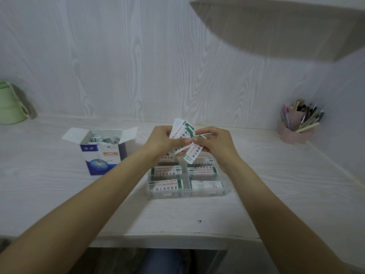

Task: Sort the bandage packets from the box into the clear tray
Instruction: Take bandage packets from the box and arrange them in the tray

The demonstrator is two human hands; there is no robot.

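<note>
Packets in hand: I see a fanned bunch of bandage packets [182,135], white paper with green end bands and red and dark print, held above the far end of the tray.
Left hand [165,140]: fingers curled round the bunch from the left, thumb laid across its front.
Right hand [214,144]: fingers pinch one packet [192,153] that hangs slanted, lower end down toward the tray; thumb tip meets the left thumb.
Clear tray [227,191]: on the bench [59,184] straight ahead of me, divided into two columns of compartments. Four near compartments each hold a flat-lying stack of the same white-and-green packets; the near-right stack shows a paler face. Further compartments sit partly behind the hands, packets in them as well.
Box [103,155]: left of the tray, upright, flaps open, blue-and-white front with orange characters and a globe picture; more packets loose inside.
Elsewhere: green jug [10,103] far left, pink pen holder [295,128] full of pens far right, both against the wall.
</note>
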